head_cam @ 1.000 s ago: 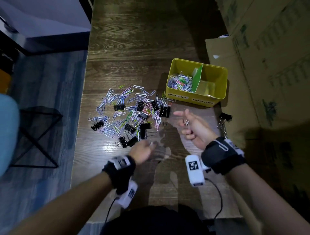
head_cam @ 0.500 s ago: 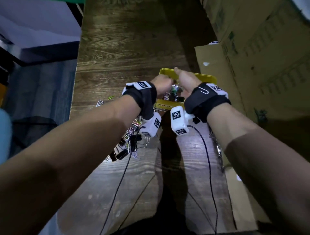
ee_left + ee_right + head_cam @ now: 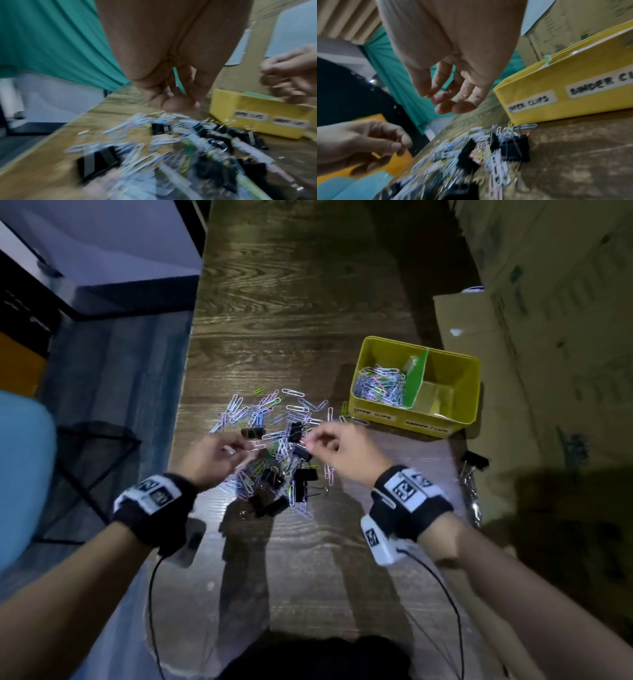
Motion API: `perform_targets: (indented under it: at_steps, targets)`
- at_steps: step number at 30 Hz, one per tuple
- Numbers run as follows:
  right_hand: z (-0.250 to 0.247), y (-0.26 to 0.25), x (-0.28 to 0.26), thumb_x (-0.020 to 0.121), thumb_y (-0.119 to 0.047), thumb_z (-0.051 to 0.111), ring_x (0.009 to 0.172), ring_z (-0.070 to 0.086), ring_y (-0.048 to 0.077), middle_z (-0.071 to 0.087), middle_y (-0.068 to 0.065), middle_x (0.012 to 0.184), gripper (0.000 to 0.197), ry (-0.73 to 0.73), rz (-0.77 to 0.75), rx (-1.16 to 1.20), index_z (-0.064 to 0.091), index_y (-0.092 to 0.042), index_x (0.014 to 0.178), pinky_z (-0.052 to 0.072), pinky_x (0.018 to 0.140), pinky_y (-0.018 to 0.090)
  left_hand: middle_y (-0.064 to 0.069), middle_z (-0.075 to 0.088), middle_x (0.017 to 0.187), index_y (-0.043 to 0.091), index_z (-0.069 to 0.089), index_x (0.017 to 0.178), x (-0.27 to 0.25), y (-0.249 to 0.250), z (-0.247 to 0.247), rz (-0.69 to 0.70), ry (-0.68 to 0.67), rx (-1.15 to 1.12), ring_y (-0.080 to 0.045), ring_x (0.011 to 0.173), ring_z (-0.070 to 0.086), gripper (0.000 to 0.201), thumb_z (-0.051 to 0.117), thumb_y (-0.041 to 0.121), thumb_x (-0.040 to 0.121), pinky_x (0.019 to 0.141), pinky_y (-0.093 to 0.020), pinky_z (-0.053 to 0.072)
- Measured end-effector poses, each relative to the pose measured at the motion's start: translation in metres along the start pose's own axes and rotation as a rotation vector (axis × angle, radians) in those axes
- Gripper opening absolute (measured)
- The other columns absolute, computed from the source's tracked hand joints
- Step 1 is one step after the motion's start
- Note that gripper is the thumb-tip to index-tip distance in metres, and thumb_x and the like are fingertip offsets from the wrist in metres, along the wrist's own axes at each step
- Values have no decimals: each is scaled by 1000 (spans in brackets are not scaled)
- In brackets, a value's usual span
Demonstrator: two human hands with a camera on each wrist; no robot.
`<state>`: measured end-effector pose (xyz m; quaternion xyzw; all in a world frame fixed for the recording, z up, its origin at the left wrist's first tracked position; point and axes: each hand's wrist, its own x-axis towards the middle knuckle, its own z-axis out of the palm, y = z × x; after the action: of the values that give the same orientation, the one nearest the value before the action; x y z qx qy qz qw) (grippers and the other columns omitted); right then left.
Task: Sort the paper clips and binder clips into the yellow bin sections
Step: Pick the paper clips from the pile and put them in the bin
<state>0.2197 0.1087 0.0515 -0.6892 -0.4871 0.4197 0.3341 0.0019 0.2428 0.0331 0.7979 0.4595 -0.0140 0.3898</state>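
A mixed pile of coloured paper clips and black binder clips (image 3: 274,453) lies on the wooden table, blurred in the left wrist view (image 3: 171,148) and the right wrist view (image 3: 471,155). My left hand (image 3: 239,446) hovers over its left side with fingers loosely curled (image 3: 178,102); I see nothing in it. My right hand (image 3: 310,441) hangs over the pile's right side, fingers relaxed and empty (image 3: 447,102). The yellow bin (image 3: 411,426) stands to the right. Its left section holds paper clips (image 3: 378,386), a green divider (image 3: 416,378) splits it, and the right section looks bare.
Cardboard boxes (image 3: 548,337) wall off the table's right side. A black binder clip with a metal chain (image 3: 474,462) lies at the right edge by the boxes. The table's left edge drops to the floor beside a blue seat (image 3: 20,467). Cables trail from both wrists.
Half a second ago both hands were together over the bin's left section. They have pulled back and now hover over the pile on the table.
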Motion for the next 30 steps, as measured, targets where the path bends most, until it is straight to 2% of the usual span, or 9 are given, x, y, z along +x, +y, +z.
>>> perform_targets:
  at_steps: [4, 7, 11, 13, 18, 21, 23, 27, 30]
  targets:
    - [49, -11, 2, 90, -21, 61, 90, 59, 13, 64, 1, 100, 16, -155, -61, -171, 68, -14, 102, 48, 85, 29, -6, 59, 86, 21, 68, 97, -23, -64, -19, -103, 308, 137, -20, 69, 57, 23, 69, 8, 78, 76, -28, 48]
    - [82, -16, 11, 89, -31, 60, 118, 45, 20, 49, 6, 127, 37, -272, -104, -394, 56, -19, 124, 37, 103, 36, -17, 50, 115, 18, 61, 119, -26, -90, -15, -45, 202, 219, -31, 78, 57, 48, 75, 13, 74, 90, -39, 48]
    - [131, -15, 12, 87, -43, 59, 143, 11, 28, 21, 9, 153, 54, -400, -224, -661, 43, -27, 136, 8, 117, 50, -15, 46, 124, 16, 57, 123, -17, -104, -2, -32, 153, 256, -32, 99, 58, 48, 71, 18, 77, 89, -41, 49]
    - [149, -12, 11, 87, -43, 58, 142, 12, 29, 26, 9, 151, 49, -416, -250, -734, 48, -24, 132, 7, 116, 48, -14, 52, 118, 14, 61, 115, -13, -106, 3, -21, 146, 273, -35, 98, 60, 37, 68, 17, 79, 85, -41, 50]
    - [163, 2, 5, 85, -21, 58, 115, 45, 27, 59, 8, 111, 21, -383, -307, -872, 65, -13, 104, 32, 96, 41, -13, 64, 99, 13, 66, 103, -15, -113, 0, 43, 154, 227, -33, 90, 61, 17, 58, 16, 88, 82, -36, 48]
    - [157, 15, -1, 65, -18, 78, 99, 59, 22, 68, 4, 93, 23, -317, -270, -919, 72, -17, 88, 47, 84, 34, -11, 67, 90, 12, 68, 98, -12, -117, -15, 116, 221, 145, -30, 77, 63, 13, 61, 11, 86, 74, -34, 49]
    - [152, 24, -3, 57, -19, 83, 84, 61, 19, 67, -1, 81, 24, -233, -263, -908, 72, -19, 79, 46, 77, 30, -10, 68, 87, 12, 68, 95, 9, -116, -30, 145, 261, 131, -28, 74, 62, 12, 61, 9, 86, 72, -33, 49]
    - [146, 26, 0, 69, -21, 77, 81, 59, 26, 64, 3, 79, 12, -179, -212, -783, 67, -17, 71, 36, 77, 35, -18, 68, 99, 9, 67, 101, 76, -102, -55, 200, 296, 210, -33, 92, 63, 21, 49, 7, 89, 83, -39, 50]
    - [142, 5, 17, 75, -41, 70, 91, 56, 22, 63, -1, 92, 21, -272, -277, -821, 68, -22, 84, 38, 81, 36, -22, 64, 110, 7, 64, 110, 113, -89, -60, 162, 227, 234, -36, 102, 59, 27, 44, 6, 91, 89, -39, 48]
